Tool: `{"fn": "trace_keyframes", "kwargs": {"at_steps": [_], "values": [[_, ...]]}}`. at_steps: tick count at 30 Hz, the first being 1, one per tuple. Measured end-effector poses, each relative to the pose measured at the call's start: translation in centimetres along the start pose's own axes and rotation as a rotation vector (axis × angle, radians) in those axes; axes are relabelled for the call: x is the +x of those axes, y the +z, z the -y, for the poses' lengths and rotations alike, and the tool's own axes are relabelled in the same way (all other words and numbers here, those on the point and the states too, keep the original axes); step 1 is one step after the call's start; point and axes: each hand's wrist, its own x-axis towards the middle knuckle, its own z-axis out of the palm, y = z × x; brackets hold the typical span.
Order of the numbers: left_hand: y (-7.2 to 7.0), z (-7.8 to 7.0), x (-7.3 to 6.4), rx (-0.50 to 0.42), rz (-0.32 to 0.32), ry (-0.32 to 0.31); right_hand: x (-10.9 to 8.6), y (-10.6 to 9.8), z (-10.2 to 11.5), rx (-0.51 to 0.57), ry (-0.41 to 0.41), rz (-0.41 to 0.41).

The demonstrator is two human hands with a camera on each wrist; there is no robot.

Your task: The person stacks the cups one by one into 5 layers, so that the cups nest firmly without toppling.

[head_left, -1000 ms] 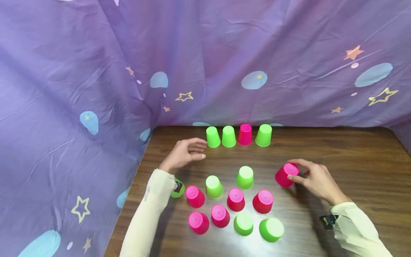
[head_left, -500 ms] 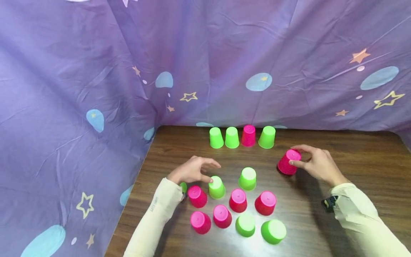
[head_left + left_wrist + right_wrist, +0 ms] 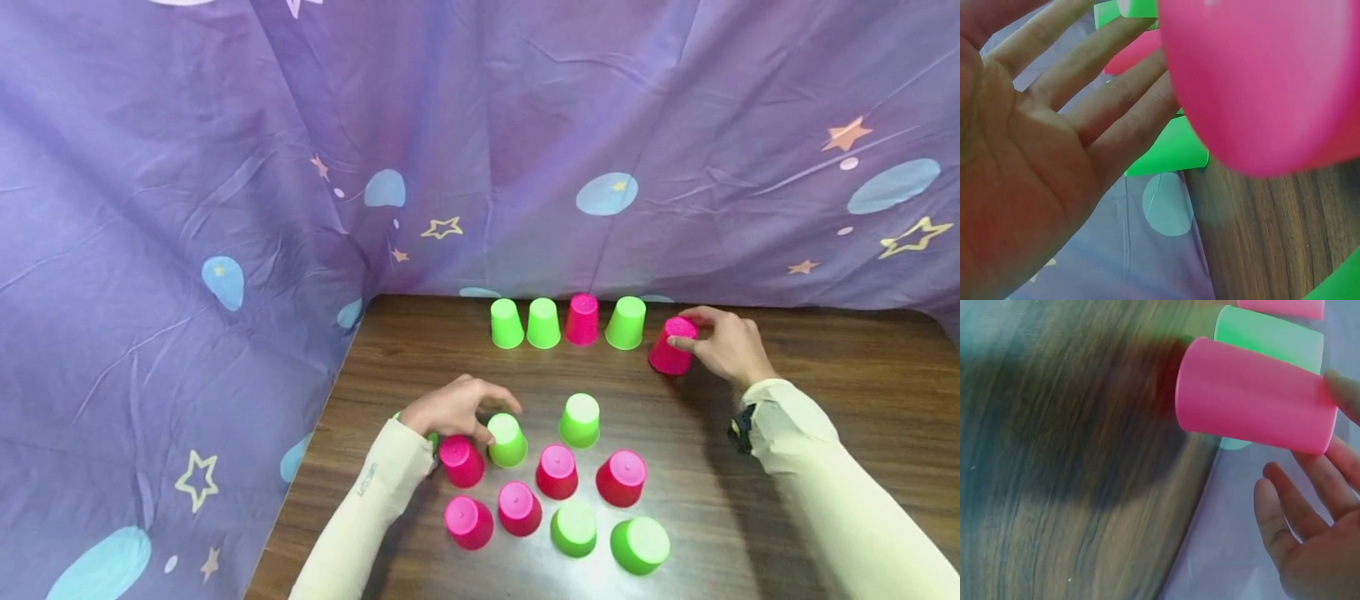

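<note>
My right hand pinches an upside-down pink plastic cup between thumb and fingers, close to the right end of the back row. In the right wrist view this pink cup overlaps a green cup, its shadow falling on the wood. My left hand hovers by an upside-down green cup, thumb at its near left side and fingers spread above it. Its fingers look nearly straight in the left wrist view, where a nearer pink cup hides some of the fingertips.
At the back of the wooden table stand green cups and one pink cup in a row. Several upside-down cups, such as a pink one and a green one, stand nearer. A purple curtain borders the table.
My right hand has carried the pink cup back toward the row's right end. My left hand has left the back row's left end and come nearer, to the front green cup.
</note>
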Motion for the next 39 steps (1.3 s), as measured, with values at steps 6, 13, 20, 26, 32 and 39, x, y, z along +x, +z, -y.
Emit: {"fn": "trace_keyframes", "kwargs": {"at_steps": [6, 13, 20, 26, 32, 39], "values": [[0.1, 0.0, 0.0, 0.008, 0.01, -0.02, 1.1, 0.5, -0.4, -0.016, 0.021, -0.018], [0.3, 0.0, 0.0, -0.027, 0.026, -0.043, 1.7, 0.6, -0.5, 0.013, 0.087, -0.019], [0.4, 0.0, 0.1, 0.021, 0.036, -0.054, 2.1, 1.4, -1.1, 0.041, 0.11, -0.044], [0.2, -0.2, 0.0, -0.002, 0.014, -0.064, 2.2, 1.6, -0.9, 0.09, 0.144, -0.053], [-0.6, 0.0, -0.3, -0.007, -0.02, -0.042, 2.3, 1.7, -1.1, 0.112, 0.167, -0.06], [-1.8, 0.5, -0.9, -0.084, -0.084, -0.043, 2.1, 1.9, -1.1, 0.128, 0.18, -0.064]]}}
